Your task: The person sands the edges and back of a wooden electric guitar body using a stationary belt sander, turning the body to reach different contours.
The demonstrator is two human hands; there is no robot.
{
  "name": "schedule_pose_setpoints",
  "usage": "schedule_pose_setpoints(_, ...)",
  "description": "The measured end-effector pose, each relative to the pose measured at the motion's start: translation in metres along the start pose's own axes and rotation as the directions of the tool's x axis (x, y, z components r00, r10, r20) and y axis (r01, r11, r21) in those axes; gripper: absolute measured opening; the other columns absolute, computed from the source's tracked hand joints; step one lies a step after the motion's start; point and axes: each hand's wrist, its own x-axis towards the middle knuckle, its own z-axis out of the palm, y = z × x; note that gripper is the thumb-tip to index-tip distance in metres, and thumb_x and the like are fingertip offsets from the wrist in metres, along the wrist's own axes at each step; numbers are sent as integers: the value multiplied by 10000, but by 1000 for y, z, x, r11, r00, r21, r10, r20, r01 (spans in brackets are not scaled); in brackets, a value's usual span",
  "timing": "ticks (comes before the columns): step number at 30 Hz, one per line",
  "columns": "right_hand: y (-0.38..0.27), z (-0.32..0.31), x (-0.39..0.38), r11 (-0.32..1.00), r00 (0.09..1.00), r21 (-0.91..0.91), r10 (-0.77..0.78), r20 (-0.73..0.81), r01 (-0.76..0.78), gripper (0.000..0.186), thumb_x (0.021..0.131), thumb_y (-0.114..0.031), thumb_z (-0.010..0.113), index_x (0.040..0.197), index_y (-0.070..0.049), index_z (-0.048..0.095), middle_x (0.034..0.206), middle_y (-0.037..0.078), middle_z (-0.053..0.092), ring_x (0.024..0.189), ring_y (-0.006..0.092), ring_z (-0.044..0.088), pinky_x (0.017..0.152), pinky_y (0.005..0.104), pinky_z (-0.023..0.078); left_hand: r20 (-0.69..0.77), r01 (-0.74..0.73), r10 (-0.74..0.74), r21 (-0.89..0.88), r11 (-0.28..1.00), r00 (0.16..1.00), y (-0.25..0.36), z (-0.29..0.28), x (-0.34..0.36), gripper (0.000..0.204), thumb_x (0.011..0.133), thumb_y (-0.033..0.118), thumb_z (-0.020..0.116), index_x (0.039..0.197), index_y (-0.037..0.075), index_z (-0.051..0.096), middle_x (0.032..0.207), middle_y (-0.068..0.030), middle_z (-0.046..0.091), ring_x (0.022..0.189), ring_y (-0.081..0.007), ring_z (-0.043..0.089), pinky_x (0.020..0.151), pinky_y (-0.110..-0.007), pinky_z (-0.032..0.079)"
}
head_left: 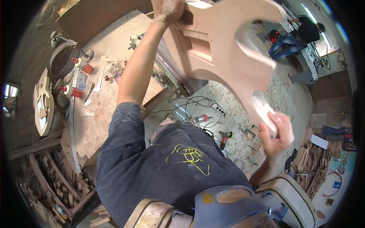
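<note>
Up in front of me is a bare wooden guitar body (228,41), tilted, with a rectangular cavity and curved cutaways. My left hand (167,9), partly cut off by the upper edge, is closed around its far left side. At the lower right, my right hand (279,133) has its fingers wrapped around the body's narrow horn, where a long pale surface shows; motion blurs this part. Behind my left forearm sits a machine with a wide grey belt (167,60), apparently a belt sander, partly hidden by the guitar body.
A dusty workbench (95,133) at left bears red-and-white glue bottles (74,91). Cables (205,102), a red-and-black power tool (225,138) and a green clamp (249,133) lie on the littered floor. Wood scraps (304,163) stack at right. A person (300,36) bends at far right. My respirator (228,205) fills the bottom.
</note>
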Motion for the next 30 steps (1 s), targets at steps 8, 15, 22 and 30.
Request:
schedule_pose_setpoints(8, -41, -20, 119, 984, 973, 5, -177, 146, 179, 293, 747, -39, 784, 1026, 20, 719, 908, 143, 684, 827, 223, 674, 732, 305, 517, 3, 490, -525, -363, 792, 851, -52, 23, -28, 464, 996, 319, 443, 733, 38, 703, 659, -161, 678, 618, -257, 661, 629, -381, 507)
schedule_pose_setpoints(15, -67, -15, 180, 994, 948, 52, -103, 300, 92, 206, 876, -71, 742, 1053, 28, 704, 891, 42, 670, 786, 79, 618, 689, 217, 486, -47, 523, -610, -465, 714, 791, -84, 28, -51, 605, 1025, 463, 415, 765, -1, 703, 643, -160, 661, 632, -254, 647, 643, -391, 485)
schedule_pose_setpoints(22, -68, -11, 210, 982, 907, -11, -167, 388, 186, 224, 925, -180, 740, 1081, -22, 717, 860, 18, 684, 727, 30, 593, 631, 172, 439, -116, 546, -639, -417, 727, 761, -103, 37, -62, 646, 1017, 506, 388, 792, -6, 710, 681, -194, 681, 667, -300, 659, 678, -432, 478)
schedule_pose_setpoints(30, -61, -14, 226, 985, 868, -114, -57, 494, 129, 298, 938, -304, 726, 1124, -72, 719, 987, 64, 697, 910, 139, 661, 819, 256, 549, -28, 595, -690, -483, 643, 723, -89, 30, -66, 651, 1021, 497, 375, 740, 10, 703, 613, -133, 654, 614, -251, 634, 634, -409, 461)
